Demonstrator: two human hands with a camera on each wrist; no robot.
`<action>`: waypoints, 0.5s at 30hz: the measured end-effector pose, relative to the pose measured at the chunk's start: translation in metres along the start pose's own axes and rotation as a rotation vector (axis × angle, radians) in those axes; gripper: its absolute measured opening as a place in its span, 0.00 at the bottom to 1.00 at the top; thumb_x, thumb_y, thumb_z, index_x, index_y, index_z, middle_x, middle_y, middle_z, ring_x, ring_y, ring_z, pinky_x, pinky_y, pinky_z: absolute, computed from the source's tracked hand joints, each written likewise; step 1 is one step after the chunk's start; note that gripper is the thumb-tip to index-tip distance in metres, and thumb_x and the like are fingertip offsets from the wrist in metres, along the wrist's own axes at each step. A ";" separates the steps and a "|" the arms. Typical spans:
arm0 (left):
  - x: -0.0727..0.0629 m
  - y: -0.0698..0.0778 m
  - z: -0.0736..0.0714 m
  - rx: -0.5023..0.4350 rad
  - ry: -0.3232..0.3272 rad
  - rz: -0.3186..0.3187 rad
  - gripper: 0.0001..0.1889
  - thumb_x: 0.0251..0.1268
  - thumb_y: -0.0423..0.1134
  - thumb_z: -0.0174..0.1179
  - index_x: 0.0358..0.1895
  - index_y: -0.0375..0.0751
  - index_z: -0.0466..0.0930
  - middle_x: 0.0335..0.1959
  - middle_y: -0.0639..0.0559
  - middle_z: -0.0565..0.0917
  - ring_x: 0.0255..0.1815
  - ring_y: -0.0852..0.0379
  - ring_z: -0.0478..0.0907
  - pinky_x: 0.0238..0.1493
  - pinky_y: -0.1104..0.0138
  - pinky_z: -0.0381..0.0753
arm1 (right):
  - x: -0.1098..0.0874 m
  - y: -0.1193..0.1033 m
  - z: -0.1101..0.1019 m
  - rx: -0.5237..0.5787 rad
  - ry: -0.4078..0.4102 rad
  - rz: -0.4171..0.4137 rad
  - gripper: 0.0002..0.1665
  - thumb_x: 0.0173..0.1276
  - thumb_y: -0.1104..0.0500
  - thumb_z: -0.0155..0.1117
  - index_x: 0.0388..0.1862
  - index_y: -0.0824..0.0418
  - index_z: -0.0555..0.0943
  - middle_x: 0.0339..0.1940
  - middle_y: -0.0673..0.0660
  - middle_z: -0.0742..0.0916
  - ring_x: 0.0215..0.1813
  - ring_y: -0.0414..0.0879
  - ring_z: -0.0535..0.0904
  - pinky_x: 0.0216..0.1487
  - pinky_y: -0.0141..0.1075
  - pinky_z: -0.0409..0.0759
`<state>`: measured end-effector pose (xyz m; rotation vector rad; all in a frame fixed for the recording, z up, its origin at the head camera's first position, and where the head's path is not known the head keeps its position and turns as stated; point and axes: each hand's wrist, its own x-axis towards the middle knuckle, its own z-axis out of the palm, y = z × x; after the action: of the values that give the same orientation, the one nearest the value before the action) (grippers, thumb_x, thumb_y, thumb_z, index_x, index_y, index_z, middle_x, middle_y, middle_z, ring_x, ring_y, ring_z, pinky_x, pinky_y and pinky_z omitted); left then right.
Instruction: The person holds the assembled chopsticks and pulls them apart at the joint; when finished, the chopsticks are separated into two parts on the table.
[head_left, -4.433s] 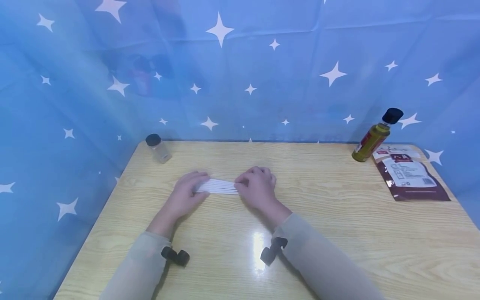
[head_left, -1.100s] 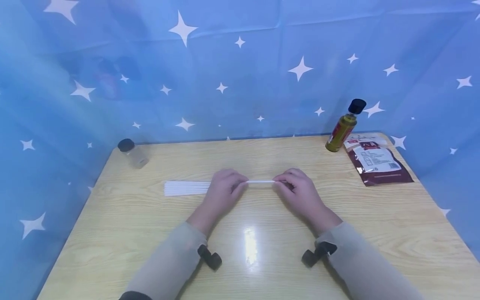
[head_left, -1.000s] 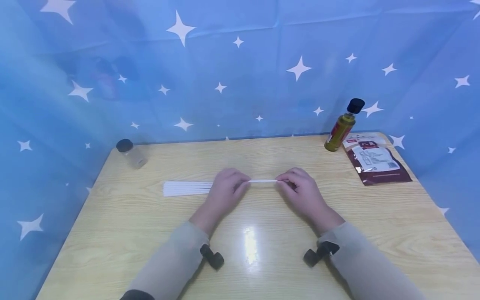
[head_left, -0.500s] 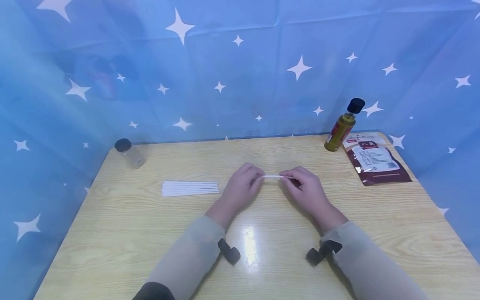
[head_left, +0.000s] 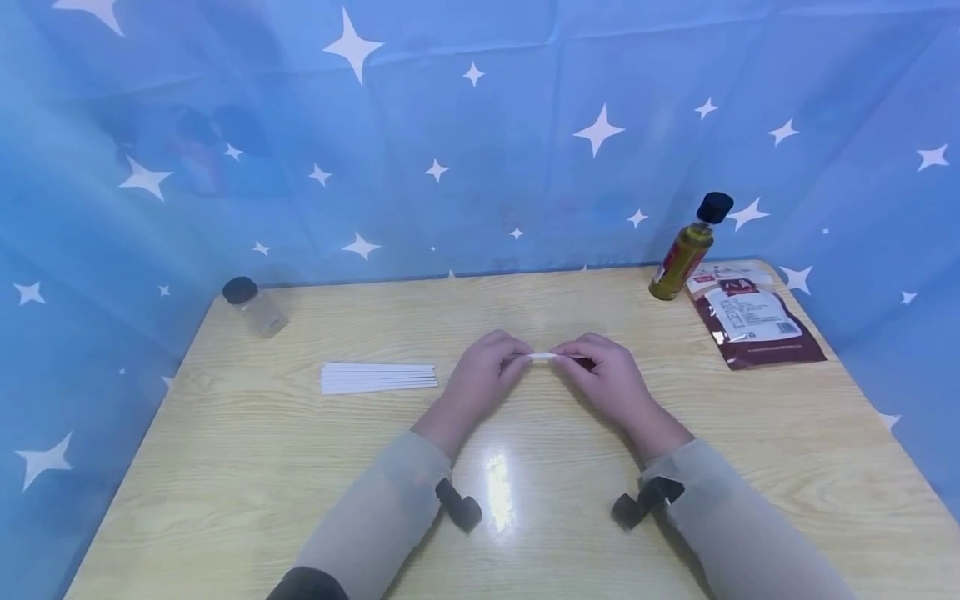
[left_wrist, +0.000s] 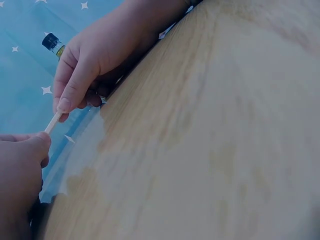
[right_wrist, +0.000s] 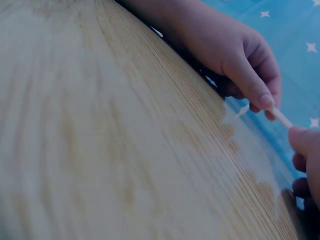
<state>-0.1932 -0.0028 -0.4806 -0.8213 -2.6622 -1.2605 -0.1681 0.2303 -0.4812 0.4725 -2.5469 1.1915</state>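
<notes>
Pale wood-grain tabletop (head_left: 210, 475) carries all the work. Over its middle, both hands are busy with one piece: the left hand (head_left: 483, 367) and right hand (head_left: 607, 371), fingers curled, thumb and fingers of each pinching opposite ends. To their left, a row of sticks (head_left: 378, 378), white, lies flat, side by side, no hand on it. Between the fingertips, the single stick (head_left: 542, 356); only a short middle length shows, straight and unbroken as far as visible. Its ends are hidden in the grips; any gap beneath it cannot be judged.

Progress, my reading: early. Done: one stick apart from the row and held at both ends. Left: the row, untouched, if the rest are to be handled likewise.

Counts, largest down:
- Blue star-printed backdrop cloth (head_left: 420, 108): behind and at the sides; one sheet or several, cannot tell.
- Tabletop: one.
- Grey sleeves (head_left: 735, 517): two, each with a black wrist device (head_left: 639, 503) at the cuff, so two of those.
- Hands: two, neither idle.
- Maroon food pouch with white label (head_left: 757, 321): one, far right, flat.
- Black-capped oil bottle (head_left: 684, 257): one, just beside the pouch.
- Clear jar with black lid (head_left: 258, 308): one, far left corner.
- Sticks: one held; at least five in the row, too tightly packed for a sure figure.
</notes>
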 end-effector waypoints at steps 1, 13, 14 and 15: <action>0.000 0.000 0.000 -0.005 -0.002 -0.011 0.07 0.79 0.43 0.65 0.49 0.48 0.90 0.44 0.61 0.84 0.45 0.63 0.79 0.53 0.70 0.82 | 0.001 0.000 0.000 0.003 -0.006 0.006 0.05 0.73 0.59 0.76 0.45 0.56 0.93 0.37 0.47 0.89 0.38 0.42 0.81 0.39 0.31 0.79; -0.001 0.001 -0.001 -0.040 -0.010 -0.046 0.06 0.79 0.43 0.65 0.47 0.49 0.90 0.42 0.62 0.84 0.42 0.63 0.79 0.48 0.71 0.82 | 0.000 -0.002 -0.001 0.036 -0.040 0.084 0.06 0.75 0.55 0.74 0.45 0.55 0.93 0.38 0.47 0.89 0.39 0.43 0.81 0.40 0.32 0.80; 0.000 0.001 0.000 -0.043 -0.011 -0.050 0.06 0.79 0.43 0.65 0.47 0.49 0.90 0.42 0.62 0.84 0.42 0.63 0.78 0.47 0.71 0.82 | 0.000 -0.002 -0.001 0.040 -0.041 0.085 0.06 0.75 0.55 0.74 0.45 0.55 0.93 0.38 0.47 0.89 0.39 0.43 0.81 0.40 0.32 0.80; 0.000 0.001 0.000 -0.046 -0.012 -0.054 0.06 0.79 0.43 0.65 0.47 0.48 0.90 0.41 0.62 0.84 0.41 0.63 0.78 0.47 0.71 0.82 | 0.000 -0.002 -0.001 0.042 -0.043 0.085 0.06 0.75 0.56 0.74 0.45 0.55 0.93 0.38 0.48 0.89 0.39 0.43 0.81 0.40 0.32 0.80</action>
<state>-0.1924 -0.0024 -0.4796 -0.7701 -2.6915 -1.3377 -0.1673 0.2304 -0.4792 0.4075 -2.6064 1.2798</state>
